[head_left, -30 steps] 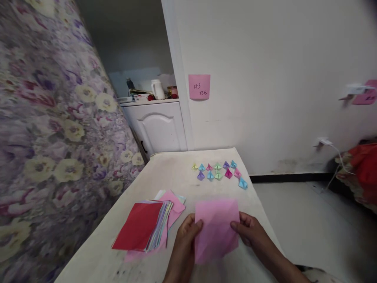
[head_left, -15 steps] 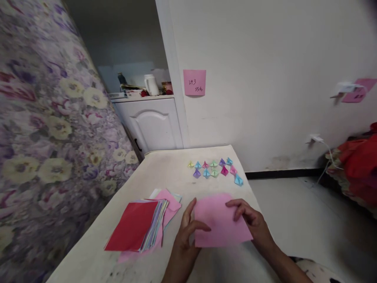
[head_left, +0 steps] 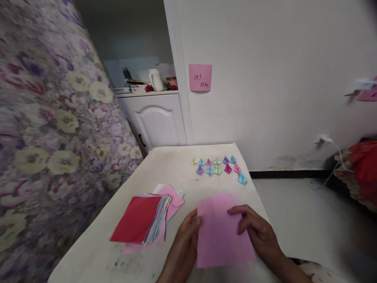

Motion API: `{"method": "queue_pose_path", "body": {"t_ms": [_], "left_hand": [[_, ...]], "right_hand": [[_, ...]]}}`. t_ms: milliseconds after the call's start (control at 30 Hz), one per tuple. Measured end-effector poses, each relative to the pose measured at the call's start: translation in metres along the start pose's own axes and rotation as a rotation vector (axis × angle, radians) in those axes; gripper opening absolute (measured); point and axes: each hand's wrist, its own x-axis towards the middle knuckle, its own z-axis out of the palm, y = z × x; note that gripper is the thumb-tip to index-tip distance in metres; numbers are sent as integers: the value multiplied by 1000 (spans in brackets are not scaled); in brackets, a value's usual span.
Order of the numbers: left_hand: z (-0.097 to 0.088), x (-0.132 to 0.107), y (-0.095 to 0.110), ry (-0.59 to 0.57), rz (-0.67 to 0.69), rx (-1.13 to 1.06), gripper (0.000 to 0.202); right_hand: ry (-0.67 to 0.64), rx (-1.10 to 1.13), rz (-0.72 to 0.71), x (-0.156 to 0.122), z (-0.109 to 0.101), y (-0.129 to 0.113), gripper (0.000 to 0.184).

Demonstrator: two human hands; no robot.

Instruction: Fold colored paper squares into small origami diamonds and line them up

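A pink square sheet of paper (head_left: 220, 232) lies at the near end of the white table (head_left: 173, 165), held between both hands. My left hand (head_left: 184, 245) grips its left edge with the thumb on top. My right hand (head_left: 256, 232) rests on the sheet's right side, fingers curled over it. To the left lies a fanned stack of coloured paper (head_left: 144, 218) with a red sheet on top. Several small folded paper shapes (head_left: 219, 167) in yellow, blue, pink, green and purple sit in two rows at the table's far end.
A flowered cloth (head_left: 53, 129) hangs along the left. Behind the table stand a white cabinet (head_left: 156, 120) with a jug and clutter on top, and a white wall with a pink note (head_left: 200, 77). A red bundle (head_left: 362, 173) and a cable lie at right.
The pink sheet has been turned and flattened lower in front of me. My right hand has slid onto its right side, and my left fingers have closed on the left edge.
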Motion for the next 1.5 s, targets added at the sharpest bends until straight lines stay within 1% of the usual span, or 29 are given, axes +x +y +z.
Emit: {"method": "queue_pose_path", "body": {"t_ms": [67, 167, 233, 300, 367, 433, 500, 533, 567, 633, 700, 800, 900, 967, 1067, 1133, 1200, 1267, 1300, 1333, 1433, 1500], "left_hand": [[3, -1, 0, -33, 4, 3, 42], [4, -1, 1, -99, 17, -11, 42], [3, -1, 1, -121, 32, -16, 41], [2, -1, 1, -117, 42, -12, 40], [1, -1, 1, -97, 55, 2, 40], [-1, 0, 0, -58, 67, 17, 40], [-3, 2, -2, -15, 78, 24, 40], [-4, 3, -4, 5, 81, 28, 39], [-6, 5, -6, 23, 83, 34, 38], [-7, 8, -12, 49, 85, 59, 36], [-8, 12, -19, 72, 90, 98, 36], [-7, 17, -29, 80, 87, 150, 37], [-6, 21, -38, 56, 69, 203, 33], [-5, 23, -43, 64, 71, 267, 33], [-2, 26, -45, 112, 105, 370, 33], [1, 26, -43, 149, 132, 430, 36], [2, 25, -39, 200, 184, 479, 44], [2, 23, -35, 256, 221, 477, 53], [2, 22, -34, 262, 205, 447, 53], [1, 22, -33, 242, 159, 405, 51], [0, 21, -35, 103, -18, 325, 38], [-1, 21, -37, 44, -49, 336, 33]], "right_hand": [[-32, 28, 2, -1, 2, 1, 33], [-69, 71, 24, -1, 3, 1, 33], [-77, 100, 75, 0, 5, 0, 32], [-75, 148, 163, 2, 6, 0, 30], [-60, 208, 255, 2, 7, 3, 26], [2, 207, 294, 1, 9, 9, 25], [103, 109, 293, -1, 11, 13, 26], [130, 57, 300, -2, 13, 14, 26], [128, 22, 317, -2, 16, 14, 26], [52, 17, 388, -3, 22, 12, 25], [-23, 55, 467, -2, 30, 10, 25], [-60, 183, 554, -2, 42, 11, 27], [-17, 320, 608, -3, 48, 18, 28], [27, 389, 634, -4, 49, 23, 30], [61, 436, 664, -4, 48, 26, 31], [73, 437, 662, -3, 46, 26, 29], [83, 433, 646, -1, 43, 23, 26], [88, 438, 637, 1, 39, 19, 26], [91, 443, 637, 2, 37, 17, 26], [94, 449, 638, 3, 36, 15, 26], [102, 457, 634, 5, 31, 11, 27], [98, 447, 624, 5, 30, 11, 26]]}}
